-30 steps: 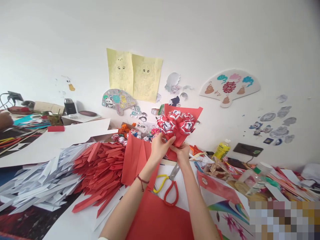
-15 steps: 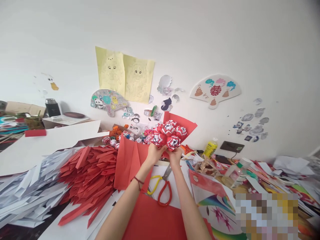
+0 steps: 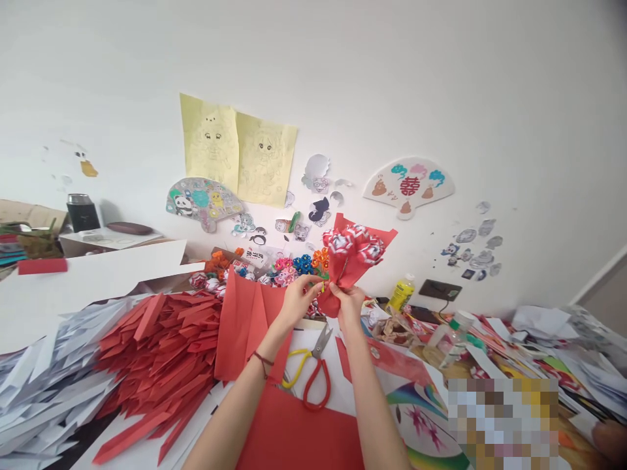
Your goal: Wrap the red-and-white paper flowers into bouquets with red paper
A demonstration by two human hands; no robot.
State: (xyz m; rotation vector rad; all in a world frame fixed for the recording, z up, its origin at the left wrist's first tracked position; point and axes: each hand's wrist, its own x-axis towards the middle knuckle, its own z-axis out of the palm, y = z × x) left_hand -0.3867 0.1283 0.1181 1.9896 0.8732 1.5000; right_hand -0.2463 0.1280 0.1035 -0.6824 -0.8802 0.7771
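Observation:
A bouquet of red-and-white paper flowers (image 3: 353, 243), wrapped in red paper (image 3: 349, 273), stands upright, tilted slightly right. My right hand (image 3: 349, 303) is closed around the gathered lower part of the wrapping, thumb in front. At the left side of the wrapping is my left hand (image 3: 298, 300), fingers bent together in a pinch. Something small and yellowish shows at its fingertips, too small to name. Below both hands lie scissors (image 3: 317, 365) with one yellow and one red handle, blades apart. A folded red paper sheet (image 3: 249, 326) stands beside my left forearm.
Piles of red paper strips (image 3: 161, 352) and white paper strips (image 3: 53, 378) cover the left side. Small paper flowers (image 3: 287, 267) sit by the wall. A yellow bottle (image 3: 400, 294), a clear bottle (image 3: 453, 336) and loose papers crowd the right. Red paper (image 3: 298, 431) lies in front.
The bouquet has tilted and moved slightly right, showing its wrapped lower part. My left hand has come off the flower heads' base to the wrapping's left side; my right hand keeps its grip.

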